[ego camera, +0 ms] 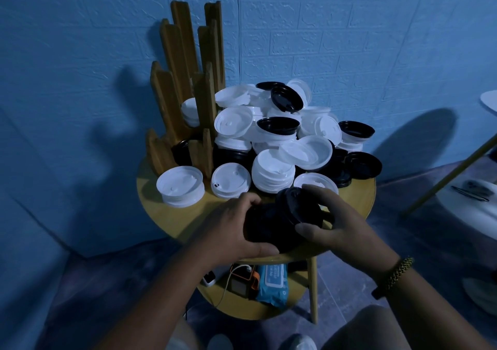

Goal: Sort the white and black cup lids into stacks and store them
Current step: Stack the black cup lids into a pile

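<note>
Black plastic melts into shadow at the near edge of the round yellow table point(161, 215), so the stack of black lids point(262, 228) there reads as one dark mass and its count cannot be made out. Behind it, the heap of white and black lids point(282, 134) covers most of the tabletop and hides whatever lies beneath. The wooden rack point(177, 80) stands at the back left, its slats masking part of a white stack and a black stack held in its slots. On the lower shelf point(242, 312), a blue pack of wipes point(271, 279) is half hidden by the tabletop; its white label bears print too blurred to read. No other writing shows. The left hand point(234, 228) curls round the left side of the dark stack, thumb along the near rim and fingers over the far side. The right hand point(338, 220), with a braided bracelet point(398, 271) at the wrist, grips a single black lid point(298, 204), tilted on top of the stack, thumb at its near edge, fingers hooked over its far edge.
</note>
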`<state>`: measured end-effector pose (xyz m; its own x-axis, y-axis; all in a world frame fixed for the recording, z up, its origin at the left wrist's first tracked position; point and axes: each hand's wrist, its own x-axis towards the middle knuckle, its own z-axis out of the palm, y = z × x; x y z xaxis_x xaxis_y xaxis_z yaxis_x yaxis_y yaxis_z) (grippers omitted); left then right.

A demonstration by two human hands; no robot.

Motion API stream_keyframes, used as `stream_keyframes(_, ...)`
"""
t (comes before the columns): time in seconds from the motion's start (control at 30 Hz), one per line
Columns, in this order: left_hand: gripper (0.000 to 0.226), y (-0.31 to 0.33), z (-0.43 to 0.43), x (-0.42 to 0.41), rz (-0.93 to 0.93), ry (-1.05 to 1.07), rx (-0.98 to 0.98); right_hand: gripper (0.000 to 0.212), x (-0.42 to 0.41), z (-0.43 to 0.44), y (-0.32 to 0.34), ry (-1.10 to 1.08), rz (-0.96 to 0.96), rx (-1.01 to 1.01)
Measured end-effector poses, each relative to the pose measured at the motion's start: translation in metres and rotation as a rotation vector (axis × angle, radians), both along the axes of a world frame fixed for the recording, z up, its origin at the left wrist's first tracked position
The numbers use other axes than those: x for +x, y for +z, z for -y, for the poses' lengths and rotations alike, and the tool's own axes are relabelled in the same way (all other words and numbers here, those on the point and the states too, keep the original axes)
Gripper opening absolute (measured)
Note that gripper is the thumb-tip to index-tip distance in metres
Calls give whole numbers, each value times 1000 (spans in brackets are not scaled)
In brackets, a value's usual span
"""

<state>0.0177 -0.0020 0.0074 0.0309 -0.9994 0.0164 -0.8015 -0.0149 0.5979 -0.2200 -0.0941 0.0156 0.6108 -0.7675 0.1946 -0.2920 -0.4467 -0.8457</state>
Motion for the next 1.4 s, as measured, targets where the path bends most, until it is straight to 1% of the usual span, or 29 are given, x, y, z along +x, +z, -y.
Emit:
stream_keyframes(0.07, 93, 0, 1, 2, -47, -3, 10, 79, -1, 1, -2, 35, -8, 35)
stream_keyframes(0.17, 94, -2, 3, 5, 17, -24, -26, 78, -1, 1, -2, 44, -9, 27)
stream_keyframes(0.23, 94, -2, 3, 5, 5, -27, -33, 77, 0, 0, 0, 59, -48, 1)
stream_keyframes(0.33, 108, -3, 2, 6, -64, 1, 0, 79, 5, -1, 4, 105, -113, -6)
stream_keyframes(0.4, 118, -3, 2, 6, -95, 10, 14, 75, 10, -1, 8, 143, -143, -14)
stream_keyframes(0.5, 122, -1, 2, 5, -131, 10, 28, 68, 18, 3, 12, 222, -211, -82)
stream_keyframes(0.6, 119, -2, 2, 5, -139, 5, 31, 64, 22, 7, 15, 281, -268, -106)
stream_keyframes(0.7, 118, -4, 2, 7, -140, 5, 28, 59, 22, 12, 17, 309, -290, -88)
stream_keyframes(0.83, 112, -4, 2, 7, -111, -4, 11, 57, 22, 16, 11, 322, -258, -77)
stream_keyframes(0.93, 98, -3, 2, 8, -44, -36, -20, 60, 23, 14, 2, 292, -229, -121)
stream_keyframes(1.03, 96, -4, 3, 10, -20, -67, -31, 60, 22, 11, -5, 277, -209, -171)
stream_keyframes(1.13, 94, -6, 4, 10, -49, -85, -42, 62, 20, 10, -6, 281, -241, -216)
stream_keyframes(1.23, 86, -7, 5, 10, -98, -84, -60, 64, 20, 10, -4, 296, -285, -235)
stream_keyframes(1.33, 81, -9, 6, 11, -124, -52, -75, 68, 19, 5, -10, 235, -296, -311)
stream_keyframes(1.4, 81, -11, 6, 11, -112, -40, -80, 73, 18, -1, -15, 145, -238, -330)
